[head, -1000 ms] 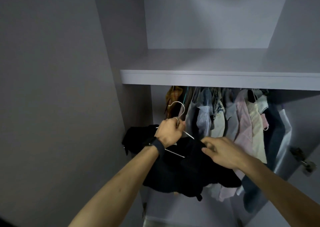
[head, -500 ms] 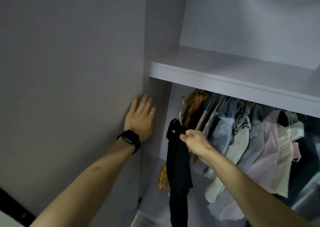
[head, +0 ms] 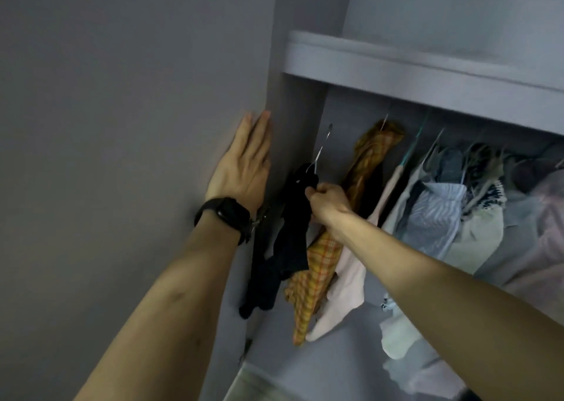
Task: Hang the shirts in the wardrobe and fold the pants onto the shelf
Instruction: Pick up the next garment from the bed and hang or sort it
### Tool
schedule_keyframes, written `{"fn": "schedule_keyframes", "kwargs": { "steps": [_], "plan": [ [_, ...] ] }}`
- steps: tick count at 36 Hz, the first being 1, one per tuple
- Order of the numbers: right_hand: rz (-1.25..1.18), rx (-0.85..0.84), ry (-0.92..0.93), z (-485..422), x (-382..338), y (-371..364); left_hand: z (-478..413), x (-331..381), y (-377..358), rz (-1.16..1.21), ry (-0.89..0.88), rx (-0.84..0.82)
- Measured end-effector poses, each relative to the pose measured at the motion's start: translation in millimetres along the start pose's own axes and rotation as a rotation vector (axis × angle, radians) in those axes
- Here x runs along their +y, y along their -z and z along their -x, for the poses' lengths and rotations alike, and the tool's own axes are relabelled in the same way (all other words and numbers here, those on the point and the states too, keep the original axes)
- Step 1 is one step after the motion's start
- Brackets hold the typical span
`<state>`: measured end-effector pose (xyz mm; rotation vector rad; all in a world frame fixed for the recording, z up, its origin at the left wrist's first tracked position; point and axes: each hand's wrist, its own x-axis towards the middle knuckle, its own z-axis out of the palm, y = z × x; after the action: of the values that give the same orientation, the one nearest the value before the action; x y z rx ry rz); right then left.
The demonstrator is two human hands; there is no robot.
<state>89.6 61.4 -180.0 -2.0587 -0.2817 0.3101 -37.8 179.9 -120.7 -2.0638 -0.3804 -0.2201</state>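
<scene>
1. Black shirt (head: 290,232) hangs limp from a thin wire hanger (head: 321,148) at the far left end of the wardrobe's hanging space, below the pale shelf (head: 396,75) and just beside the left inner wall.
2. A person's right hand (head: 328,200), fingers curled, pinches the top of the shirt where the cloth bunches at the hanger's neck.
3. The hanger's hook rises above that hand toward the underside of the shelf. Whether it sits on a rail cannot be told, as the shelf's front edge hides that spot.
4. The left hand (head: 244,171) lies flat with fingers straight and close together, pressed on the grey panel (head: 137,125) left of the opening, fingertips near its edge. A black watch (head: 227,214) circles the wrist.
5. Just right of the black shirt hangs a yellow checked garment (head: 370,159), partly behind the right forearm.
6. Further right come a pale pink piece (head: 345,281), a blue-and-white striped shirt (head: 439,206) and more light clothes, crowded together under the shelf.
</scene>
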Motion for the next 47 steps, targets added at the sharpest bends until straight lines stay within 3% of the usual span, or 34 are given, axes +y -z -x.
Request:
{"fn": "schedule_keyframes", "kwargs": {
  "steps": [8,17,21,31,42,47],
  "plan": [
    [0.116,0.152,0.136,-33,34,-11,2,6,-11,-0.056,0.032,0.076],
    [0.089,0.334,0.249,-81,-8,10,-2,8,-17,-0.049,0.041,0.138],
    [0.047,0.323,0.254,-101,-35,20,-2,7,-23,-0.042,0.047,0.176],
    [-0.008,0.098,0.056,-127,-50,11,-6,5,-25,-0.051,0.029,0.207],
    [0.315,0.143,0.182,-111,-13,-7,-6,7,-22,-0.082,0.027,0.188],
    [0.387,0.167,0.112,-98,-13,2,-5,10,-23,-0.087,0.032,0.178]
  ]
}}
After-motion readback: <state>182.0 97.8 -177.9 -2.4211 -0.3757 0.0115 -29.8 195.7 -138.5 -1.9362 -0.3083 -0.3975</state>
